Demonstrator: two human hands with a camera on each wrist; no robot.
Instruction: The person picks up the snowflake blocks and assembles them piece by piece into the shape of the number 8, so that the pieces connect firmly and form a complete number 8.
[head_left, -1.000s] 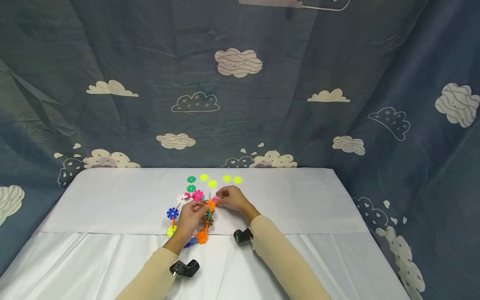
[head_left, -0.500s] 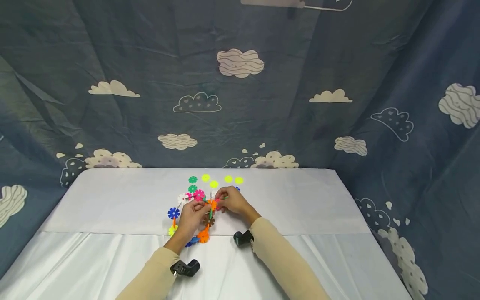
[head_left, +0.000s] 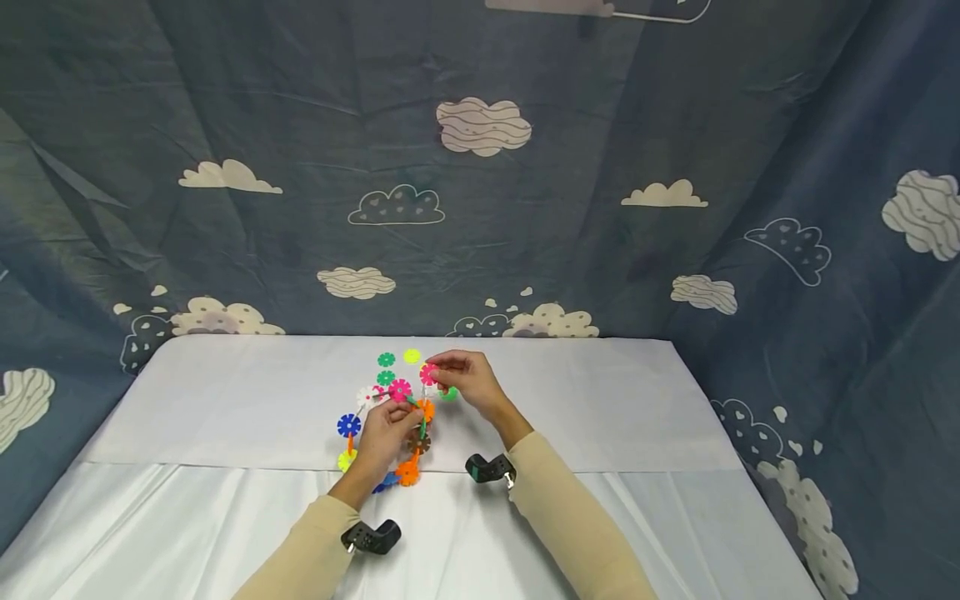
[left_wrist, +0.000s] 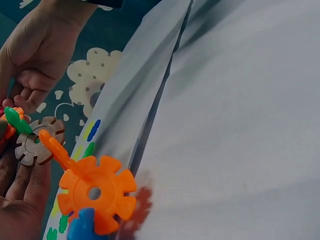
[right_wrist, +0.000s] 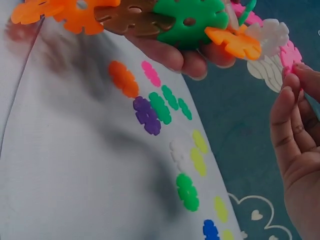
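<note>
A ring-like chain of notched plastic snowflake discs is raised over the table. My left hand holds it near an orange disc, with its fingers under the brown disc and green disc in the right wrist view. My right hand pinches a pink disc between thumb and fingertips. That disc touches or joins a whitish clear disc, which stands beside the orange one. A blue disc and a yellow disc form the chain's left side. The left hand hides part of the chain.
Loose discs lie on the white-covered table beyond the hands, including green, yellow, purple and orange ones. A dark curtain with cloud prints hangs behind the table's far edge.
My right hand has moved from beside the orange disc toward the far side, with the pink disc now showing at its fingertips. The left hand has stayed nearly still.
</note>
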